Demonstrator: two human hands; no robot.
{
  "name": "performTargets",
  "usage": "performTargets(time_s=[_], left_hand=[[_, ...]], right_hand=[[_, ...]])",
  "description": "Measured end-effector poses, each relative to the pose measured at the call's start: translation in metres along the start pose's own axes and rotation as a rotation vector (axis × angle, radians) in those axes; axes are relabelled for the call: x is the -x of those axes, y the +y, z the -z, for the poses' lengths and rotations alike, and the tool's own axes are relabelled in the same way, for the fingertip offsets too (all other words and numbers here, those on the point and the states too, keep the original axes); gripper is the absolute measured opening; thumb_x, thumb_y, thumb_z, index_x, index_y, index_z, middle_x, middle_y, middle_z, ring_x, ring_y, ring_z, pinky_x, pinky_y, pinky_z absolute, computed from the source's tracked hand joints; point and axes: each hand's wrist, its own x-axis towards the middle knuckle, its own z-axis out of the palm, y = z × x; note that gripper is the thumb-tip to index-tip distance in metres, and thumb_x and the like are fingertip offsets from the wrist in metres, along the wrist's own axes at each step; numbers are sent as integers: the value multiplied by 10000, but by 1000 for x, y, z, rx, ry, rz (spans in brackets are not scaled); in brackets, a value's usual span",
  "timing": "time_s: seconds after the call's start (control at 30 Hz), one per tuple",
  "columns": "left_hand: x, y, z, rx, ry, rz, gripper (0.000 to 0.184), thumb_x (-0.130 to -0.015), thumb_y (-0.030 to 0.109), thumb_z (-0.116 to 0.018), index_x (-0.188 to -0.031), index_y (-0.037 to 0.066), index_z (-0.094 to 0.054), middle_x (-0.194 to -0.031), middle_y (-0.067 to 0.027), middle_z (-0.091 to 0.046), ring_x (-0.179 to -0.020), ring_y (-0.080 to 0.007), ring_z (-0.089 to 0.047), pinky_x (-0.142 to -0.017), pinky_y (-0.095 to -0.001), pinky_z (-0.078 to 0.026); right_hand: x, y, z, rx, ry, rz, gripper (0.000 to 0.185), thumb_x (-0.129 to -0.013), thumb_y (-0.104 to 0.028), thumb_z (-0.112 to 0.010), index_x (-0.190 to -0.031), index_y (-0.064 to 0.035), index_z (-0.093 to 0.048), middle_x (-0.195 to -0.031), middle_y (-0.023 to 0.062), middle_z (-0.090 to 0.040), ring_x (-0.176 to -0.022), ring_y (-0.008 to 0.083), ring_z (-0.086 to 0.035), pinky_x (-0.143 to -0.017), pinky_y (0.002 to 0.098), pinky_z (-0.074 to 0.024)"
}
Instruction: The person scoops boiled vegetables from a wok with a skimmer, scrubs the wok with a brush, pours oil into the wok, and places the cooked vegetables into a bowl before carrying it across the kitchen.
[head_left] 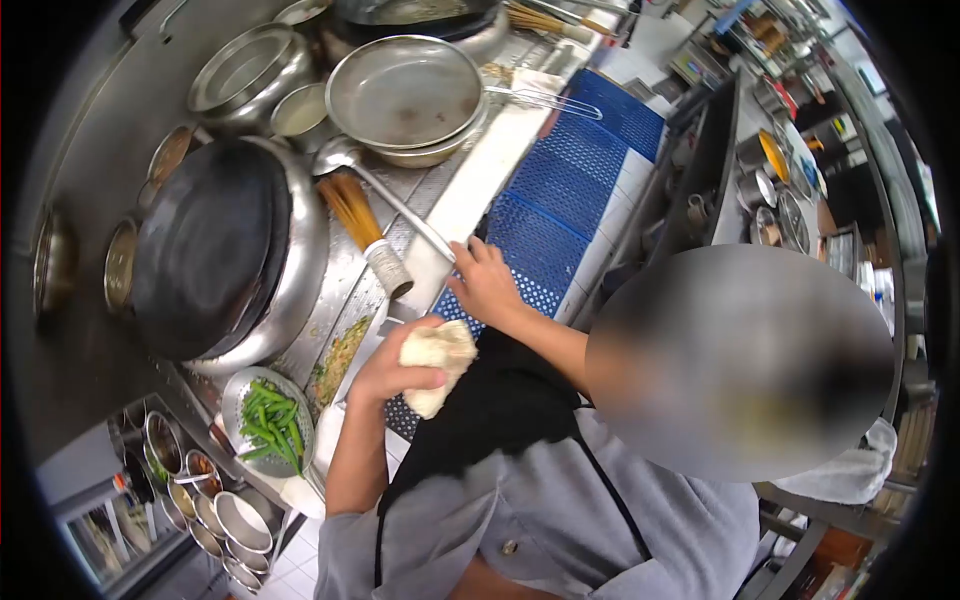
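My left hand (392,366) is closed around a crumpled cream-coloured cloth (438,366), held in front of my black apron. My right hand (487,283) reaches forward with its fingers apart. Its fingertips are at the handle end of a metal ladle (398,205); whether they press on it I cannot tell. The ladle's bowl lies beside a stacked pan, its handle slanting across the counter edge. Left of the ladle is a bamboo wok brush (366,236) with a pale bound grip.
A dark wok (210,245) sits on a round steel burner. Behind are a metal pan (405,92) and several pots. Green peppers (270,422) lie in a perforated strainer (236,392). Food scraps (340,362) litter the counter. Blue mats (548,218) cover the floor. A blurred oval hides the right side.
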Motion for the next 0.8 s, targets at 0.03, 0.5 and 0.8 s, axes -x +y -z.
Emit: performTargets(time_s=[0.03, 0.5, 0.8], left_hand=[[4, -6, 5, 19, 55, 22, 692, -664, 91, -825, -1281, -12, -528, -1076, -61, -656, -959, -137, -625, -847, -300, -506], [-147, -17, 32, -708, 83, 418, 295, -719, 107, -660, -994, 0, -641, -838, -46, -661, -728, -151, -634, -669, -305, -528], [-231, 28, -19, -760, 262, 543, 377, -705, 156, -726, -1058, 44, -654, -905, -52, -707, -793, -160, -668, -722, -319, -538]], right_hand=[[5, 12, 6, 52, -106, -193, 651, -816, -114, -678, -1433, -112, -470, -1244, 249, -588, -1127, 433, -568, -970, 487, -467], [2, 204, -19, -204, -712, 1, 517, -800, -457, -683, -1100, -35, -696, -1021, 210, -704, -987, 387, -666, -857, 483, -517], [20, 359, 54, -211, -512, -457, 493, -834, -441, -666, -1119, -40, -679, -1061, 206, -691, -1022, 368, -659, -866, 462, -515]])
